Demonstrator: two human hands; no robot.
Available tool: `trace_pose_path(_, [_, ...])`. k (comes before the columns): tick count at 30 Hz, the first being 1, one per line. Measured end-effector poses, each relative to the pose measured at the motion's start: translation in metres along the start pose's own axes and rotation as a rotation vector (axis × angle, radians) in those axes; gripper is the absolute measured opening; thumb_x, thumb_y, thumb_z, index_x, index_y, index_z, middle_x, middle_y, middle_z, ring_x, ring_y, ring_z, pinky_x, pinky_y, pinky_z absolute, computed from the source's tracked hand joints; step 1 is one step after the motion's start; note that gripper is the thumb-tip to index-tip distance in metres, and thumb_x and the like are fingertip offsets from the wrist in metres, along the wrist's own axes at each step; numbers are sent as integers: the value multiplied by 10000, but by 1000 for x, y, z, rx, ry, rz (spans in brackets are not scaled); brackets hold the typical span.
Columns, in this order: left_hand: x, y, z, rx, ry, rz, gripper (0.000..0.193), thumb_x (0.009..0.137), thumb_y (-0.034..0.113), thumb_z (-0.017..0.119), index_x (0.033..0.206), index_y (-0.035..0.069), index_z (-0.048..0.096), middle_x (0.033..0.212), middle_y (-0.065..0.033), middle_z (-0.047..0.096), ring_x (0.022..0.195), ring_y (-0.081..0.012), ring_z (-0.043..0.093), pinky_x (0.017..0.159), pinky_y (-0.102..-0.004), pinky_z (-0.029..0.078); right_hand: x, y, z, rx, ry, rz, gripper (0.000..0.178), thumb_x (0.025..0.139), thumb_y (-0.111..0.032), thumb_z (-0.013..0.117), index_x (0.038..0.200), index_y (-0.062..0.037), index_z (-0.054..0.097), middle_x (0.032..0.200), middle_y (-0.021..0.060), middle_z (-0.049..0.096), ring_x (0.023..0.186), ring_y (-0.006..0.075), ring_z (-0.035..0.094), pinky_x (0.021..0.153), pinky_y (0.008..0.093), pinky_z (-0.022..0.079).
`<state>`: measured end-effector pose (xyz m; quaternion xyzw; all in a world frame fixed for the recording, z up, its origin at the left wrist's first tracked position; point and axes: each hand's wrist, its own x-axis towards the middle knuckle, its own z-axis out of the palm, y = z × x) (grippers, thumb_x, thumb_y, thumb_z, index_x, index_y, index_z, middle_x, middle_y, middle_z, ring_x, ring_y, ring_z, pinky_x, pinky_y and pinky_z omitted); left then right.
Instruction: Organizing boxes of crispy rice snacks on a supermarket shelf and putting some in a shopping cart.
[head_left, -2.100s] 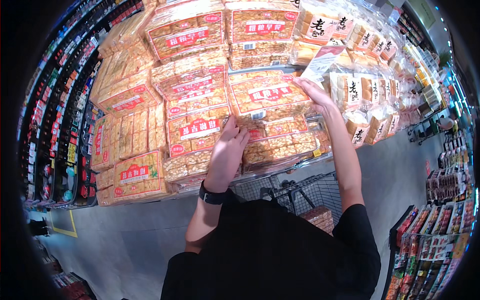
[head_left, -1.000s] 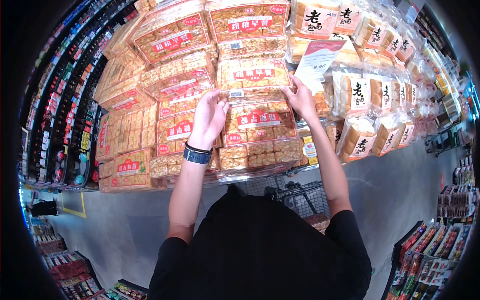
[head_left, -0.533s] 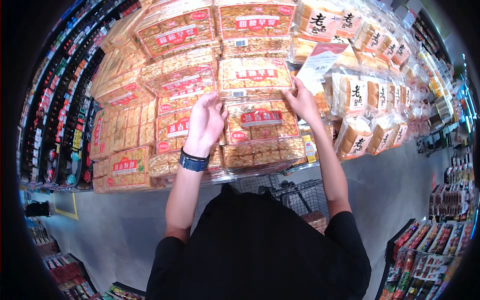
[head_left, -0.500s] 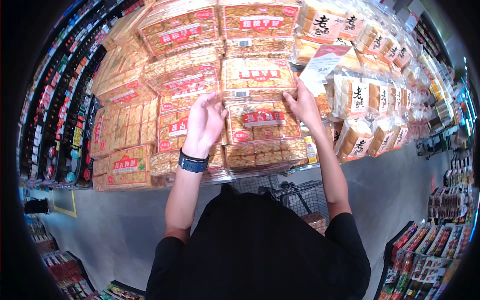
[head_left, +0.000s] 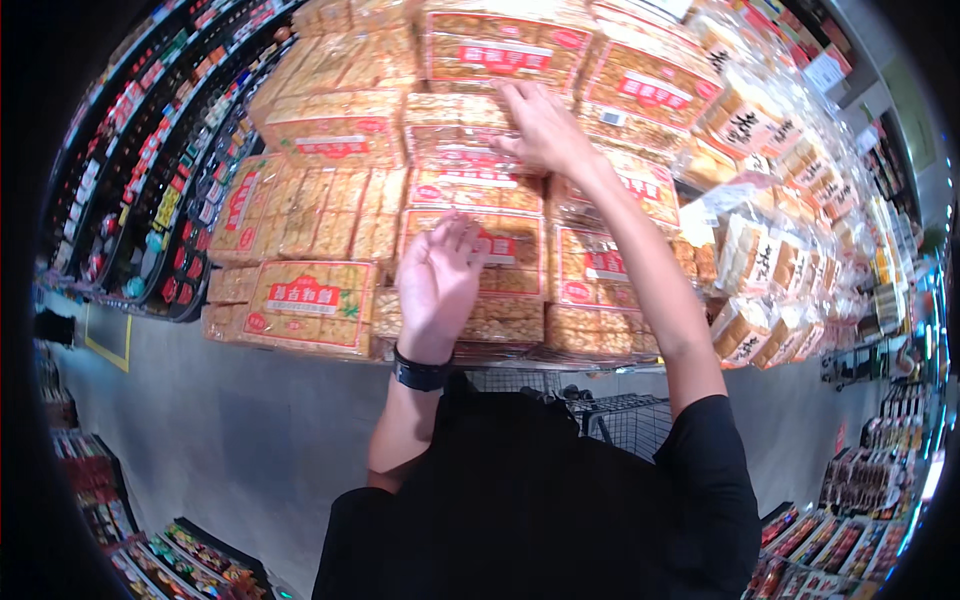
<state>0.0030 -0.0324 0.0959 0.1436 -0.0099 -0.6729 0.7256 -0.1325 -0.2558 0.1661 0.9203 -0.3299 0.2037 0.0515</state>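
Observation:
Clear-wrapped packs of golden puffed-grain snack blocks with red and white labels are piled in front of me. My right hand (head_left: 545,128) reaches far across the pile, fingers apart, over the right end of a snack pack (head_left: 455,112) in the middle column; its fingertips are close to or touching the wrapper. Nearer to me, my left hand (head_left: 438,285), with a dark wristband, is palm up with loosely bent fingers. It hovers in front of a red-labelled pack (head_left: 515,252) and holds nothing.
Bagged sliced bread (head_left: 748,245) is stacked at the right, beside a white price card (head_left: 735,192). A wire shopping cart (head_left: 630,420) stands below the display's near edge. Dark shelves (head_left: 150,170) of small goods curve along the left. Grey floor (head_left: 240,420) shows on the near side.
The view has swung left. My right hand has let go of the pack it was gripping and moved left to another column. My left hand has drawn nearer to me.

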Motion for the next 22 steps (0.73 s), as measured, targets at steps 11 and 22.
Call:
trace_pose_path(11, [-13,21,2,99,-87,-100,736,926,251,578,1556,16,278,1557,-153,353,1482,-300,273,1240,-429,185,45,-10,-8,84,-300,76,832,764,-450,842,1396,-19,515,1211,229,672,1131,358,651,960,454,510])
trace_pose_path(22, [1,12,-10,92,66,-103,844,913,168,582,1606,30,119,1606,-76,272,1426,-246,336,1180,-437,282,35,-28,-59,534,-529,199,832,803,-590,784,1437,-93,572,1391,187,610,1259,259,588,1064,431,450])
